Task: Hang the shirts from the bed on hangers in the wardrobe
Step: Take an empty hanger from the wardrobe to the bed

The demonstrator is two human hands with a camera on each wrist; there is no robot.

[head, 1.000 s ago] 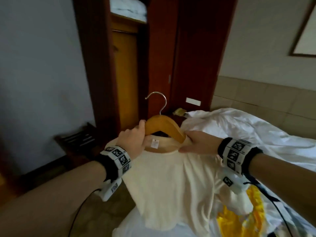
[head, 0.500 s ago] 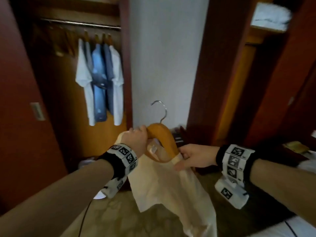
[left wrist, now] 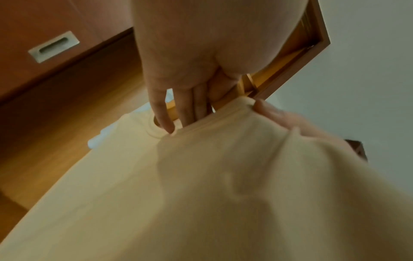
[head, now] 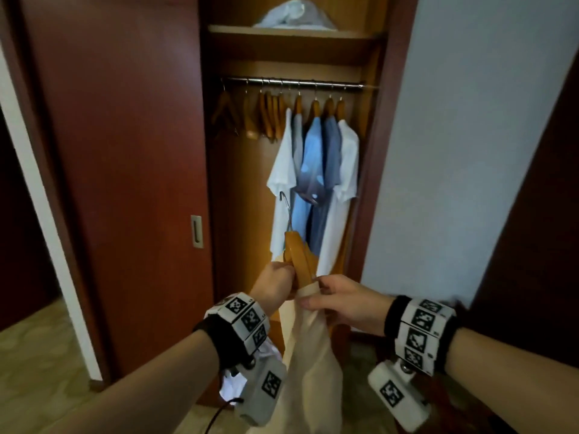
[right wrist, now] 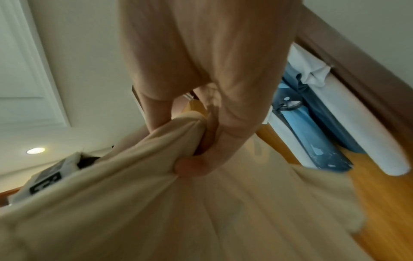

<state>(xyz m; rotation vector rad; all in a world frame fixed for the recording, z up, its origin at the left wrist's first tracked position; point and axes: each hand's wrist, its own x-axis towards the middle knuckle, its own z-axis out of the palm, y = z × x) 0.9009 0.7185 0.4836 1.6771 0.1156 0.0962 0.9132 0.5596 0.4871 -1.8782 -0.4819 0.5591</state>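
Left hand [head: 275, 278] grips my wooden hanger [head: 297, 258]; right hand [head: 341, 300] pinches soft cream shirt [head: 313, 355]; only head view shows its steel hook.

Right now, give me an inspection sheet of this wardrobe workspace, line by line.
Surface: tiled floor, only partly in view.
Job's things: cream shirt draped on a wooden hanger, held in front of the open wardrobe; rail carries four hung shirts and several bare hangers.
Clutter: pale bundle on the top shelf; white item low behind the left wrist, unclear.
Grippers: left hand grips the hanger; right hand pinches the shirt's shoulder.
Cables: black lead under the left wrist.
Surroundings: sliding door, white wall.
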